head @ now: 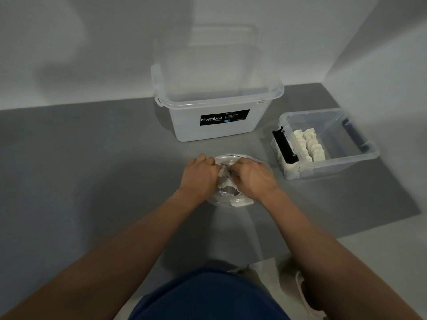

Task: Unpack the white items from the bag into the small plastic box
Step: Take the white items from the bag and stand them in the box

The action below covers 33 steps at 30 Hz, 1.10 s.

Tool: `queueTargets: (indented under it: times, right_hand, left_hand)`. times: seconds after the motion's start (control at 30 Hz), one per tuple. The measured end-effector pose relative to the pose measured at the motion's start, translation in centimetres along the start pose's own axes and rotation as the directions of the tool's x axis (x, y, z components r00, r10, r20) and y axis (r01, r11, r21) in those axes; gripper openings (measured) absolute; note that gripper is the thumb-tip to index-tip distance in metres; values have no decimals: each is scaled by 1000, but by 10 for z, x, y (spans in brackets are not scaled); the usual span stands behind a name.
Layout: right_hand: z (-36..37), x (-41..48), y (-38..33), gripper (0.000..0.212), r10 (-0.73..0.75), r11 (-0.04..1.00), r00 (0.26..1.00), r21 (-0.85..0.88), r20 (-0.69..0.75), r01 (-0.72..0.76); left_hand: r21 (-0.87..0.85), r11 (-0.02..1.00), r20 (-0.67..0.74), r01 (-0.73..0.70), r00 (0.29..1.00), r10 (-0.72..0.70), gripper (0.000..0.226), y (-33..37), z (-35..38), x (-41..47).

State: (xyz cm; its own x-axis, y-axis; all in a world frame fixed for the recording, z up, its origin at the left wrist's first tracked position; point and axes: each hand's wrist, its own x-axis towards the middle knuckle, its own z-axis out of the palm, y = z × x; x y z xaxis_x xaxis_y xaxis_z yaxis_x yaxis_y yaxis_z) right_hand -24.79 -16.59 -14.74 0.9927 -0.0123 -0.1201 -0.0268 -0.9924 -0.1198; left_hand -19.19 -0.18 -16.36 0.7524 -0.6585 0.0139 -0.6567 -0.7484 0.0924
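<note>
Where the grey mat [92, 158] meets the wall stands a large clear tub [215, 130], its far rim fading into the background. To its right, the small plastic box [360, 158] holds rows of white items [312, 144]. Nearer, the clear bag [231, 202] lies mostly hidden under both hands. The left hand [199, 176] and right hand [253, 179] clutch its mouth, fingertips buried in plastic.

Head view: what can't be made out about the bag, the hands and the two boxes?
- Bag: the left hand and right hand cover its mouth, so the number of white items inside is hidden.
- Right hand: its own back hides the fingertips, so any pinch is unclear.
- Small plastic box: the black latch and near wall hide part of the stack.
- Label on the large box: the small print is too small and blurred.
</note>
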Motion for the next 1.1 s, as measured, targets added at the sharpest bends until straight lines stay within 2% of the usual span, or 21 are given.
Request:
queueTargets:
  times: [0.1, 0.23, 0.43, 0.5, 0.57, 0.67, 0.77, 0.83, 0.93, 1.03, 1.1]
  right_hand:
    - [1, 3, -3, 36, 6, 1000, 998, 19, 69, -7]
    - [4, 6, 2, 37, 24, 998, 995, 63, 96, -30]
    - [5, 8, 2, 31, 59, 978, 997, 203, -44, -48]
    - [5, 8, 2, 32, 33, 970, 995, 241, -91, -10]
    - [5, 7, 1, 35, 3, 958, 991, 284, -132, 35]
    - [4, 4, -1, 31, -26, 930, 984, 357, -179, 90]
    - [-5, 3, -2, 21, -14, 900, 983, 427, -184, 92]
    - [-9, 2, -1, 18, 9, 887, 990, 458, -141, 58]
    - [-13, -1, 5, 14, 77, 837, 994, 547, -80, -21]
    - [-20, -5, 9, 13, 131, 752, 987, 658, -95, -37]
    - [-26, -8, 10, 21, 139, 735, 984, 677, -115, -24]
  left_hand:
    - [-42, 996, -3, 78, 997, -78, 30, -4, 3, 6]
    - [-67, 995, -3, 69, 998, -69, 27, -11, 4, 12]
    - [-49, 999, -96, -1, 995, -4, 26, -19, 13, 12]
    - [-111, 994, -107, -18, 994, 7, 29, -20, 13, 11]
    - [-244, 969, -130, -27, 991, -5, 27, -21, 9, 9]
    - [-480, 877, -116, 17, 990, -83, 18, -22, 3, 2]
    - [-634, 773, -70, 39, 992, -107, 14, -24, 0, -1]
    - [-654, 756, -24, 41, 997, -74, 23, -25, 0, -2]
    - [-608, 794, 24, 18, 1000, -5, 42, -27, 1, -2]
    - [-613, 789, -41, -51, 999, 33, 28, -24, -3, -2]
    - [-632, 773, -75, -61, 997, 17, 21, -21, -8, 0]
